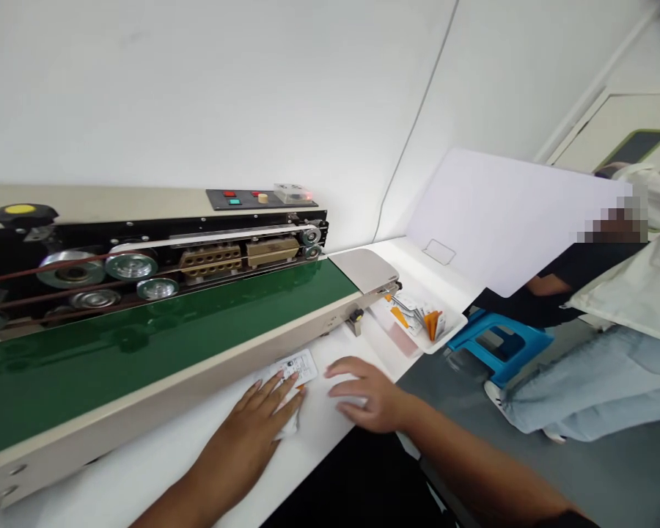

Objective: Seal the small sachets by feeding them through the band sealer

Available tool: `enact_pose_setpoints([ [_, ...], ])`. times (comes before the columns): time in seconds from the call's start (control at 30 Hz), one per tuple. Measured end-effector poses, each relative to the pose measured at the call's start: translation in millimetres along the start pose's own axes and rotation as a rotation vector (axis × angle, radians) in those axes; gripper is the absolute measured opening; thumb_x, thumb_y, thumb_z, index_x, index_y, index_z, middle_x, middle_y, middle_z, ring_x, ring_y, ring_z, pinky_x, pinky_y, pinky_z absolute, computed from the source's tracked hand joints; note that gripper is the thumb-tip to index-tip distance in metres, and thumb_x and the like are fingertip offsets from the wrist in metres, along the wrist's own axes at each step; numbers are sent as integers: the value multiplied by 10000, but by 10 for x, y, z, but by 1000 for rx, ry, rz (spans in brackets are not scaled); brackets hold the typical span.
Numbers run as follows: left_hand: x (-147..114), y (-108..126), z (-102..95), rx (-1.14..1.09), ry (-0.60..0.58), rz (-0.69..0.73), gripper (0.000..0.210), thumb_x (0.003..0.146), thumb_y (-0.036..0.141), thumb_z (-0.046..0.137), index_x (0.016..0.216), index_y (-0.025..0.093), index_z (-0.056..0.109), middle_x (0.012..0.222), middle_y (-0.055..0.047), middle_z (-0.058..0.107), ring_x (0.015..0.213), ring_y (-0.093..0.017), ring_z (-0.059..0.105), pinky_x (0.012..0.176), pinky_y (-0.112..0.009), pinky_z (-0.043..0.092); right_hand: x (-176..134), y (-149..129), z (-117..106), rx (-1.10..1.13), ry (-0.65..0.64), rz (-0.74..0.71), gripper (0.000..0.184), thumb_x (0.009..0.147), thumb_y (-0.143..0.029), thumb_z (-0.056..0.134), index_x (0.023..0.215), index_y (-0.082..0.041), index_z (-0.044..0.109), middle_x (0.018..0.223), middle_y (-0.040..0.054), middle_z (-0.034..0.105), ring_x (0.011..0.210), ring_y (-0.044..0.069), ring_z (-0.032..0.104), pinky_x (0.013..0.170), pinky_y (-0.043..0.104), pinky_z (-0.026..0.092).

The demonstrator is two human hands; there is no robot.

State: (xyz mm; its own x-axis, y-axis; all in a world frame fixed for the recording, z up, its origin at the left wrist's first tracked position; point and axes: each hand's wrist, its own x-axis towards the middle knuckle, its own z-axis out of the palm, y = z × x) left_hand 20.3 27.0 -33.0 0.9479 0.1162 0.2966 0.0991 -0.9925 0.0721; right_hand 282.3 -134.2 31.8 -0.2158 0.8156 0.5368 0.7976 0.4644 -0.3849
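My left hand (258, 418) lies flat with its fingers spread over white printed packets (303, 362) on the white table. Small print and a bit of orange show on the packets; most of their surface is hidden under the hand, so I cannot tell how many there are. To the right, my right hand (371, 396) hovers just off the packets. Its fingers are curved and apart, with nothing between them. Behind both hands runs a sealing machine with a green conveyor belt (209, 315), and no packet is visible on the belt.
A white bin (445, 339) with several white and orange packets stands past the belt's right end. The machine's rollers (132, 262) and control panel (253, 198) are at the back. A white partition (495, 220), a blue stool (500, 345) and people (627, 293) are at the right.
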Motion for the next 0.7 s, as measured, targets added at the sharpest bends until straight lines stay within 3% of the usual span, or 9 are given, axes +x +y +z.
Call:
enact_pose_setpoints([
  [0.07, 0, -11, 1, -3, 5, -4, 751, 921, 66, 480, 1599, 347, 319, 1656, -8, 351, 1486, -293, 404, 1172, -488, 405, -143, 145, -455, -20, 131, 13, 203, 938, -202, 590, 1080, -266, 720, 988, 49, 765, 894, 234, 738, 814, 403, 641],
  [0.17, 10, -38, 9, 2, 17, 2, 745, 914, 69, 480, 1594, 332, 333, 1650, -15, 363, 1475, -289, 425, 1161, -480, 426, -330, 528, -1240, -174, 302, 152, 200, 977, -240, 525, 893, -209, 704, 836, 72, 731, 781, 233, 703, 768, 410, 598],
  [0.23, 14, -51, 11, 17, 23, 9, 760, 899, 64, 484, 1595, 327, 333, 1648, -17, 365, 1470, -288, 434, 1156, -477, 438, -461, 855, -1707, -356, 180, 427, 230, 968, -328, 529, 931, -210, 723, 886, 75, 744, 824, 232, 706, 819, 394, 591],
  [0.27, 15, -55, 9, 28, 20, 12, 772, 890, 61, 489, 1597, 328, 330, 1647, -16, 364, 1468, -288, 437, 1150, -476, 446, -529, 1025, -1894, -395, 72, 545, 265, 946, -361, 536, 1054, -214, 728, 990, 87, 757, 918, 251, 712, 881, 411, 583],
  [0.33, 15, -59, 3, 47, 6, 14, 795, 876, 60, 498, 1601, 332, 318, 1648, -11, 359, 1468, -291, 438, 1141, -478, 459, -661, 1355, -2147, -401, -202, 692, 516, 871, -390, 599, 1359, -225, 628, 1371, 116, 651, 1261, 311, 607, 1090, 465, 481],
  [0.43, 13, -66, -5, 55, -5, 15, 798, 878, 69, 500, 1606, 336, 308, 1651, -8, 347, 1472, -294, 432, 1137, -484, 466, -815, 1768, -2224, -325, -576, 837, 839, 758, -355, 666, 1555, -228, 437, 1629, 93, 390, 1495, 343, 364, 1216, 469, 330],
  [0.5, 12, -71, -4, 47, -4, 10, 787, 889, 74, 493, 1607, 336, 305, 1655, -8, 338, 1474, -293, 429, 1142, -484, 462, -868, 1966, -2136, -291, -716, 875, 945, 690, -321, 700, 1581, -232, 396, 1656, 86, 338, 1520, 355, 311, 1233, 460, 290],
  [0.63, 5, -78, 2, 43, -23, 5, 785, 899, 79, 488, 1613, 336, 288, 1658, -9, 331, 1481, -296, 416, 1140, -491, 464, -856, 2178, -1913, -330, -765, 801, 1139, 562, -289, 793, 1604, -231, 337, 1651, 126, 330, 1493, 390, 331, 1221, 454, 283],
  [0.7, 2, -73, -4, 34, -31, 4, 791, 895, 75, 494, 1612, 337, 288, 1658, -7, 332, 1487, -296, 407, 1149, -494, 455, -808, 2215, -1857, -380, -772, 756, 1208, 517, -294, 838, 1606, -219, 321, 1600, 158, 398, 1434, 406, 395, 1186, 455, 320],
])
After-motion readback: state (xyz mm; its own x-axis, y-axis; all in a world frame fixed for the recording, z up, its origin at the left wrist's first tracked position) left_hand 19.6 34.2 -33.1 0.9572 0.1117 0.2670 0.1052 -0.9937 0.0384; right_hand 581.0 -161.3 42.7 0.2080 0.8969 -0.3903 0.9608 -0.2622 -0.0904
